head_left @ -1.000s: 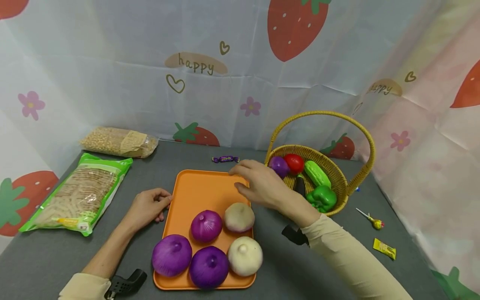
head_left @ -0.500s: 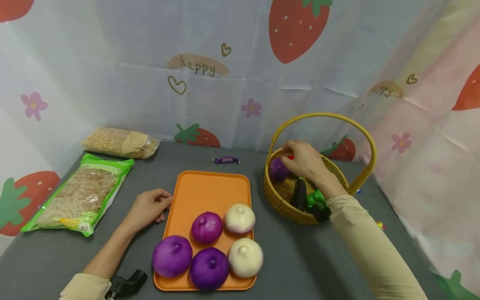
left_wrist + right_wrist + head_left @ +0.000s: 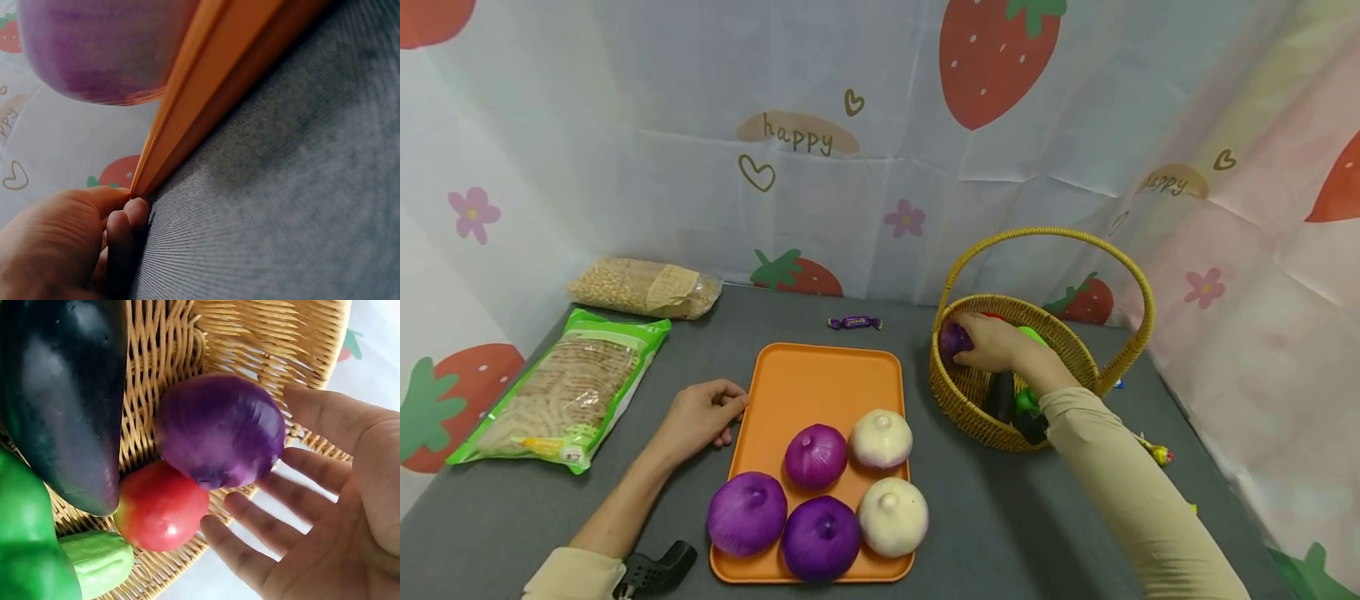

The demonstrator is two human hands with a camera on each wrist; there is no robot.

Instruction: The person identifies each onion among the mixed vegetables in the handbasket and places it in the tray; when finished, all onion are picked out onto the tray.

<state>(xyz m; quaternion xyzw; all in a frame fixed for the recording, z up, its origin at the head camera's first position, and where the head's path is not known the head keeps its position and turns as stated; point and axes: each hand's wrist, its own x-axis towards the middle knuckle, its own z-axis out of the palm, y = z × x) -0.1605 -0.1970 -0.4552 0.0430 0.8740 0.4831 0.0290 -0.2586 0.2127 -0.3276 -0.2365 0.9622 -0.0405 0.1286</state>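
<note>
My left hand pinches the left rim of the orange tray between thumb and fingers. On the tray's near half sit three purple onions and two white onions. My right hand reaches into the wicker basket at a purple onion. In the right wrist view its thumb and extended fingers are spread on either side of that onion, fingertips close to its skin. A red tomato touches the onion there. Beside them lie an eggplant, a green bell pepper and a light green cucumber-like vegetable.
A green-edged food bag and a clear bag of pale grains lie at the left. Behind the tray is a purple wrapped candy. A lollipop lies right of the basket, whose tall handle arches overhead.
My right hand has moved from over the tray's far right corner into the basket, then left to the purple onion. My left hand has stayed at the tray's rim.
</note>
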